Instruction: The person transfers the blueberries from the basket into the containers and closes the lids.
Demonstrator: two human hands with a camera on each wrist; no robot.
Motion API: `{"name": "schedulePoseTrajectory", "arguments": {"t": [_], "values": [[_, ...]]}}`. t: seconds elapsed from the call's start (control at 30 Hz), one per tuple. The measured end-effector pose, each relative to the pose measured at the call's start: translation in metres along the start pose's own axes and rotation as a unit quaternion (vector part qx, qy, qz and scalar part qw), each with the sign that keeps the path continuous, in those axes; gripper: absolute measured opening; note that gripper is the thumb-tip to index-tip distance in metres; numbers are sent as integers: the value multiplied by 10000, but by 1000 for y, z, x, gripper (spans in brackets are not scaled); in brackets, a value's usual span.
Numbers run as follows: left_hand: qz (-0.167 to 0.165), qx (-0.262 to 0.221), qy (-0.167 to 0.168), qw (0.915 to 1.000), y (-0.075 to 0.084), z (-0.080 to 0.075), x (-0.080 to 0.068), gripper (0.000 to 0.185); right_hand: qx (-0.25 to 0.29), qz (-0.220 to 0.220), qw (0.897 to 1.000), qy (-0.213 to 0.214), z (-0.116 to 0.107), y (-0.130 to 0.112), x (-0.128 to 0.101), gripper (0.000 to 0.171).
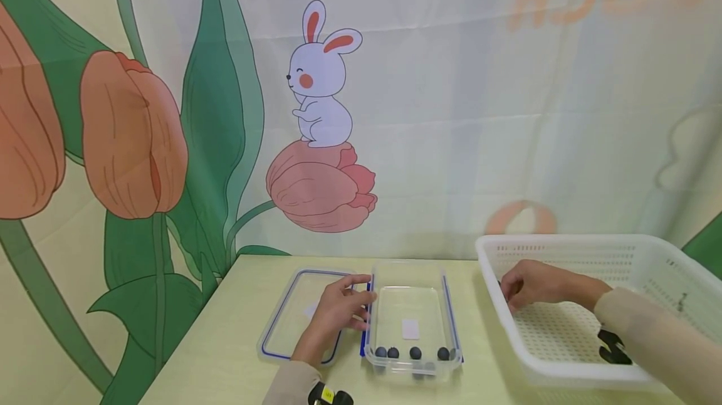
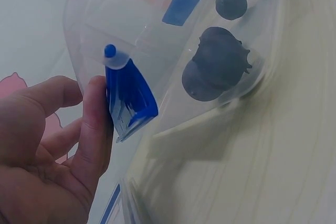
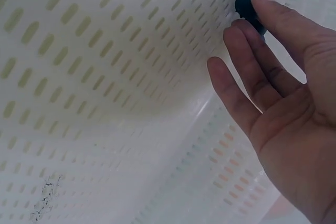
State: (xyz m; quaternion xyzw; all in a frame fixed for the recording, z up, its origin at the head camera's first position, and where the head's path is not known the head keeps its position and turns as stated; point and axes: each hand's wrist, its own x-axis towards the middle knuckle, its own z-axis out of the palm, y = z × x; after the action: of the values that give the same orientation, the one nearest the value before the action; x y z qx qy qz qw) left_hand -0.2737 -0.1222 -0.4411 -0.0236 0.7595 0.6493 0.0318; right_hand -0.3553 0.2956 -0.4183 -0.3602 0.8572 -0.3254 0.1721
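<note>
The left hand (image 1: 334, 311) touches the left side of a clear plastic container (image 1: 408, 305), its fingers resting against the wall by a blue locking flap (image 2: 128, 98). Several dark blueberries (image 1: 415, 353) lie along the container's near end, seen through the wall in the left wrist view. Inside a white slotted basket (image 1: 564, 370), the right hand (image 1: 533, 283) is down by the left wall. Its thumb and fingertips pinch a dark blueberry (image 3: 243, 4) in the right wrist view; part of that blueberry is hidden by the fingers.
A clear lid with a blue seal (image 1: 284, 333) lies left of the container, partly under the left forearm. A pale label (image 1: 410, 329) shows at the container's floor. Behind the pale table (image 1: 214, 342) hangs a printed curtain (image 1: 429, 142) with tulips and a rabbit.
</note>
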Motion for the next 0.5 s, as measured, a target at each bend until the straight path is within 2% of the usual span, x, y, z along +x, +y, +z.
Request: {"name": "schedulePoseTrajectory", "arguments": {"t": [0.27,0.5], "values": [[2,-32,-50,10000,-1,-1,1,46,-182,-11,9998,121,-5,-11,-6,10],[14,12,-29,10000,-1,-1,0,46,-199,62,9979,616,-18,-30,-14,9]]}}
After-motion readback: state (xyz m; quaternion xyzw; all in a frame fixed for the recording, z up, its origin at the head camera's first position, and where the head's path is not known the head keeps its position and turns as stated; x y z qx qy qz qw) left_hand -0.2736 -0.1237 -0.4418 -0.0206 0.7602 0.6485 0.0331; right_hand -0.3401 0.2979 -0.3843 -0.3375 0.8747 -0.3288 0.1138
